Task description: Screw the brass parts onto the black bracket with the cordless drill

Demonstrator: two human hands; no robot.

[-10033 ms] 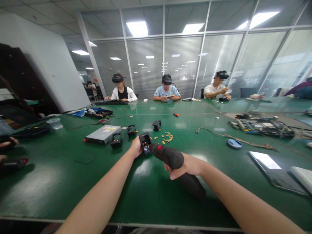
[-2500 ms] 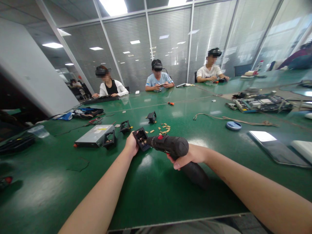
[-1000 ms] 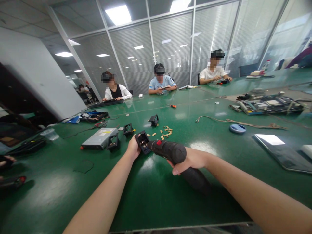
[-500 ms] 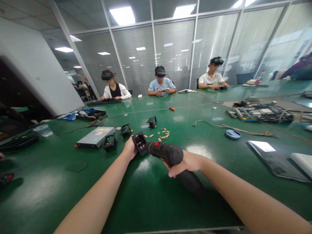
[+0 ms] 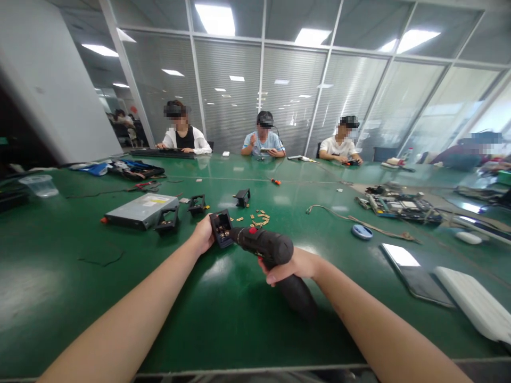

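Observation:
My left hand (image 5: 204,234) grips a small black plastic box (image 5: 217,217) by its left side, its open face tilted toward me and brass-coloured metal parts inside. A black cordless drill (image 5: 265,244) with a red button is in my right hand (image 5: 285,270), fingers wrapped round the handle. The drill's nose points left into the box; its very tip is hidden there. Beyond the box lie several small brass plates (image 5: 261,217). Similar black plastic housings stand nearby: one behind (image 5: 242,198), one to the left (image 5: 197,204) and another beside a disc drive (image 5: 167,219).
A silver disc drive (image 5: 138,210) lies left of my hands. To the right are a cable (image 5: 331,210), a blue round lid (image 5: 362,231), a phone-like slab (image 5: 415,276), a white case (image 5: 471,298) and circuit boards (image 5: 403,204). Several people sit across the green table.
The camera view has turned a little to the right, so the table things sit further left. Both hands keep hold of the box and drill, the drill's nose still at the box.

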